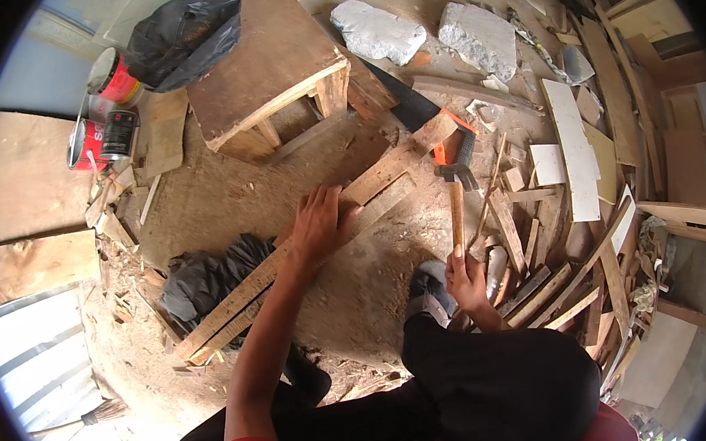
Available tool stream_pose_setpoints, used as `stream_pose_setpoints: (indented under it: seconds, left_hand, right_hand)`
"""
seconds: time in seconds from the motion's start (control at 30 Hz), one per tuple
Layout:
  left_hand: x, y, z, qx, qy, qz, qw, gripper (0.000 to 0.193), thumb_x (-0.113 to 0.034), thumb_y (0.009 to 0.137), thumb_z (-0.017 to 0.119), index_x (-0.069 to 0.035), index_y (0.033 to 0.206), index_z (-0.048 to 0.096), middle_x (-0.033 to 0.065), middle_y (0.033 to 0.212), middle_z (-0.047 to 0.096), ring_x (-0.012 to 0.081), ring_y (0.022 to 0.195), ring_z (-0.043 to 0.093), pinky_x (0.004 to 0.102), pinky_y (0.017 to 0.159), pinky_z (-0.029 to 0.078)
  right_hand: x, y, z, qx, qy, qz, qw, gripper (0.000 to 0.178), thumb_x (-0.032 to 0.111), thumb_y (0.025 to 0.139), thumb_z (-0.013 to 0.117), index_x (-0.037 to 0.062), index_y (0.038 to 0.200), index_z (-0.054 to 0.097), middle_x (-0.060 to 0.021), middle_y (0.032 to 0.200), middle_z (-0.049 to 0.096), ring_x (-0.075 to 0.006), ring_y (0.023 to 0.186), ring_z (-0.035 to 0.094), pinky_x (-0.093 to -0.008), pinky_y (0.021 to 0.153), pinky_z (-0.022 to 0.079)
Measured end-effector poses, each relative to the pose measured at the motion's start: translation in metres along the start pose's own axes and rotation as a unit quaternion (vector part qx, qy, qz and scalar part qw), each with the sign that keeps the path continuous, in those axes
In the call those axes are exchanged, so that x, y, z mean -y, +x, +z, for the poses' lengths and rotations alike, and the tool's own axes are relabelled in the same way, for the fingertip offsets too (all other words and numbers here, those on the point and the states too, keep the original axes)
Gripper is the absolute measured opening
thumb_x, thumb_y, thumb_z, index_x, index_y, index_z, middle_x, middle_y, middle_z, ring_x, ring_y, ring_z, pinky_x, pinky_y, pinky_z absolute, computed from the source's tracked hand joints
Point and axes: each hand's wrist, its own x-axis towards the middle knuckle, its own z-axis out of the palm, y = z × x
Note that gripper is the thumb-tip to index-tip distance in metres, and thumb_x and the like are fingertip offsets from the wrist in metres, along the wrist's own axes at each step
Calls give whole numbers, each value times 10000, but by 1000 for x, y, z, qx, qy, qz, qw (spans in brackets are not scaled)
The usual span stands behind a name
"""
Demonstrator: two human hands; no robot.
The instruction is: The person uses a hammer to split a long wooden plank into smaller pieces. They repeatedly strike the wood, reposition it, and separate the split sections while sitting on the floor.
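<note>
My left hand (318, 223) is wrapped over a long wooden batten (251, 291), which slants from the lower left up to the right. A second, thinner batten (385, 202) lies alongside it. My right hand (467, 282) grips the wooden handle of a claw hammer (457, 216), with its dark head pointing away from me, just right of the battens. Beyond the hammer head is a handsaw (412, 110) with a black blade and an orange-and-black handle. The first batten's far end partly covers the saw.
A low wooden stool-like box (265, 53) stands at the far left of centre. Beside it are a black plastic bag (181, 39) and paint cans (118, 135). Two concrete chunks (378, 32) lie at the back. Scrap wood (536, 231) is heaped on the right. A black crumpled bag (208, 281) lies behind the battens.
</note>
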Motion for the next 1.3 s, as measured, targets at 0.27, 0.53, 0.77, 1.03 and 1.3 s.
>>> stream_pose_setpoints:
  seconds: [0.27,0.53,0.77,1.03,1.3]
  left_hand:
    - [20,25,-8,-90,39,-49,994,481,-265,932,612,-15,1324,491,222,1260,576,392,1177,542,519,1027,373]
    - [-23,29,20,-63,197,-58,977,919,-474,831,712,-60,1529,282,210,1497,363,382,1312,438,556,1067,351]
    - [-10,40,11,43,156,-100,982,1127,-360,695,867,-107,1561,191,192,1471,402,407,1329,436,526,1045,415]
    - [32,57,-55,189,-50,-37,980,912,-331,650,857,39,1383,460,234,1241,629,370,1137,619,413,997,479]
    - [-3,40,6,-52,156,-68,984,670,-593,802,704,11,1061,573,215,1079,588,343,1034,607,467,910,487]
  right_hand:
    - [35,36,25,46,48,-8,998,471,463,1056,406,64,822,496,29,638,447,-55,504,413,-241,444,349]
    - [37,61,44,49,37,14,998,536,488,1055,394,52,757,490,18,638,431,-78,556,412,-279,500,364]
    - [41,53,36,81,72,56,993,534,506,1049,383,53,782,476,12,618,423,-79,494,411,-269,440,362]
    - [52,27,26,116,90,-6,989,529,522,1046,351,45,843,460,4,633,401,-74,465,377,-248,428,344]
    - [72,46,46,65,-116,-46,990,467,409,1058,410,2,886,560,-119,632,543,-246,570,571,-401,573,453]
